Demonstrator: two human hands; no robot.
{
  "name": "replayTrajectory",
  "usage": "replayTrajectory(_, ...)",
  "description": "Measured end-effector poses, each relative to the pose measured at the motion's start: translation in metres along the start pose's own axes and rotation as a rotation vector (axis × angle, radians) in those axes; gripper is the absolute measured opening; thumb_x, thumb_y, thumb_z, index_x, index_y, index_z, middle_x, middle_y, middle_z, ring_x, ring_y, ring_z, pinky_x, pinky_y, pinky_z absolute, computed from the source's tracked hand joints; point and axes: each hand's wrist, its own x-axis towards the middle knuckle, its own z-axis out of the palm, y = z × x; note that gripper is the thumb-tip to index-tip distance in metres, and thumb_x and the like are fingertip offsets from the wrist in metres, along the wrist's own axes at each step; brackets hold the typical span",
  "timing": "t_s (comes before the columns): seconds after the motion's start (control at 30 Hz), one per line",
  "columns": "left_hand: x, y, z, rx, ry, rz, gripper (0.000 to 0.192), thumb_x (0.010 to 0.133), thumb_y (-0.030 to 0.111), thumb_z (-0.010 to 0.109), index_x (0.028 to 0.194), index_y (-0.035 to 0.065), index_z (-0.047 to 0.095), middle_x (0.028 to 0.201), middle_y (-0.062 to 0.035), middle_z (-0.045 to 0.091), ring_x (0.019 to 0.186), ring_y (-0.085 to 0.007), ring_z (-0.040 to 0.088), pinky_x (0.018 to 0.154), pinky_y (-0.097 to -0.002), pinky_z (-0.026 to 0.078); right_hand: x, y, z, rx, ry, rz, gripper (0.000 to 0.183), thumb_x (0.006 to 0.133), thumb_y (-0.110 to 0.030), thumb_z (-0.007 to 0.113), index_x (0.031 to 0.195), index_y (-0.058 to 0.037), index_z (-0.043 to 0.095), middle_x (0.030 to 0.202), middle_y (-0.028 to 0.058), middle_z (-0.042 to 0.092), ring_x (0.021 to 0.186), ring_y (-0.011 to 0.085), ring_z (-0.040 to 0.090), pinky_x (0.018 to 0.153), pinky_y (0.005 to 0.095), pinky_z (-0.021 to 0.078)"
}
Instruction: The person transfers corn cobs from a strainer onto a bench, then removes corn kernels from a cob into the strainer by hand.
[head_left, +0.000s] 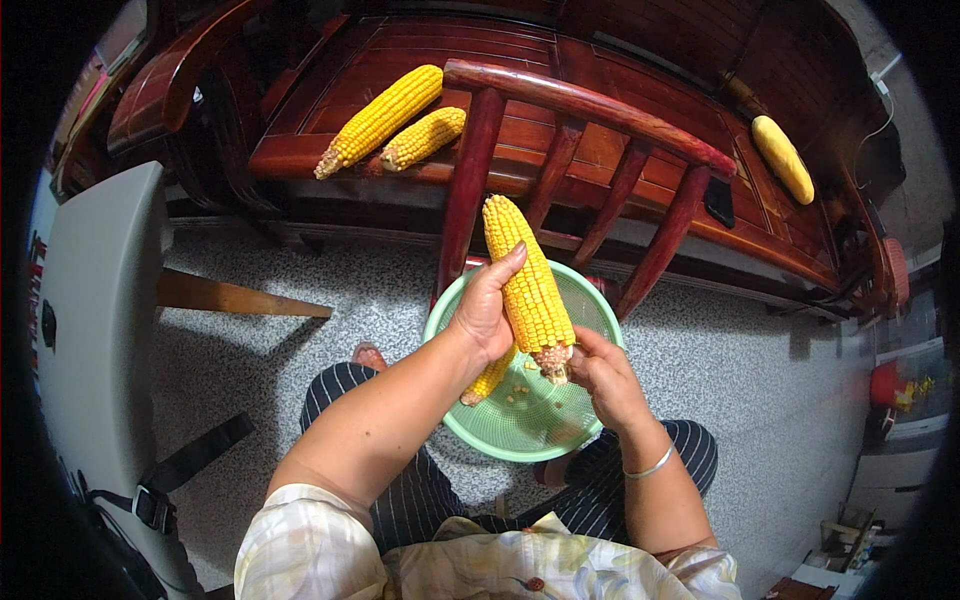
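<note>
An ear of yellow corn (529, 277) is tilted over a green plastic mesh basket (525, 453). My left hand (486, 311) is wrapped around its middle, with the thumb lying along the kernels. At its stalk end a few rows are bare and the pinkish cob shows. My right hand (609, 375) has its fingers against that end; the fingertips are partly hidden behind the cob. Inside the basket, partly covered by my left hand and forearm, lies another ear of corn (489, 381). Several loose kernels (519, 394) are scattered on the basket's bottom.
A wooden chair back (585, 101) rises just beyond the basket. Behind it, a dark red wooden bench (630, 82) carries two corn ears (390, 116), a dark flat object (720, 201) and a long yellow gourd-like item (782, 159). A grey panel (105, 300) with a wooden leg (232, 294) stands left.
</note>
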Motion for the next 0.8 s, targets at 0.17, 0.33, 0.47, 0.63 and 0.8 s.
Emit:
replayTrajectory(0.17, 0.001, -0.003, -0.002, 0.035, -0.012, 0.026, 0.036, 0.085, 0.033, 0.056, 0.105, 0.0041, 0.051, 0.093, -0.0138, 0.058, 0.088, -0.0254, 0.057, 0.082, -0.0418, 0.047, 0.001, 0.002, 0.002, -0.087, 0.037, -0.044, 0.046, 0.085, -0.021, 0.051, 0.122, 0.0046, 0.042, 0.103, 0.0103, 0.057, 0.092, 0.0149, 0.056, 0.079, 0.0265, 0.0441)
replayTrajectory(0.33, 0.001, -0.006, -0.003, 0.037, 0.013, 0.026, 0.035, 0.085, 0.033, 0.055, 0.105, 0.004, 0.051, 0.093, -0.0132, 0.058, 0.087, -0.0247, 0.057, 0.082, -0.041, 0.047, 0.003, 0.005, 0.016, -0.055, 0.089, -0.056, 0.042, 0.086, -0.032, 0.058, 0.112, 0.0001, 0.049, 0.086, 0.0027, 0.059, 0.071, 0.0069, 0.053, 0.06, 0.0197, 0.0412)
replayTrajectory(0.47, 0.001, -0.006, -0.004, 0.034, -0.007, 0.019, 0.036, 0.085, 0.034, 0.055, 0.105, 0.0042, 0.051, 0.093, -0.0134, 0.058, 0.087, -0.025, 0.057, 0.081, -0.0411, 0.047, 0.001, 0.001, 0.014, -0.092, 0.041, -0.065, 0.041, 0.087, -0.03, 0.057, 0.112, 0.0004, 0.049, 0.086, 0.0025, 0.058, 0.071, 0.0071, 0.053, 0.062, 0.02, 0.042)
replayTrajectory(0.63, -0.001, -0.002, -0.003, 0.016, 0.002, -0.002, 0.036, 0.085, 0.034, 0.056, 0.105, 0.0045, 0.051, 0.093, -0.0138, 0.058, 0.087, -0.0256, 0.057, 0.081, -0.0413, 0.047, 0.001, 0.001, 0.013, -0.094, -0.003, -0.097, 0.043, 0.088, -0.027, 0.055, 0.117, 0.0019, 0.046, 0.091, 0.003, 0.057, 0.077, 0.0077, 0.053, 0.066, 0.0207, 0.0433)
replayTrajectory(0.8, -0.002, -0.002, -0.001, 0.011, -0.001, 0.004, 0.034, 0.085, 0.032, 0.056, 0.104, 0.0042, 0.051, 0.092, -0.0133, 0.059, 0.086, -0.0247, 0.058, 0.08, -0.0402, 0.048, 0.001, -0.001, 0.01, -0.162, -0.014, -0.081, 0.041, 0.088, -0.023, 0.053, 0.118, 0.003, 0.045, 0.093, 0.0041, 0.057, 0.079, 0.0084, 0.053, 0.068, 0.0218, 0.0438)
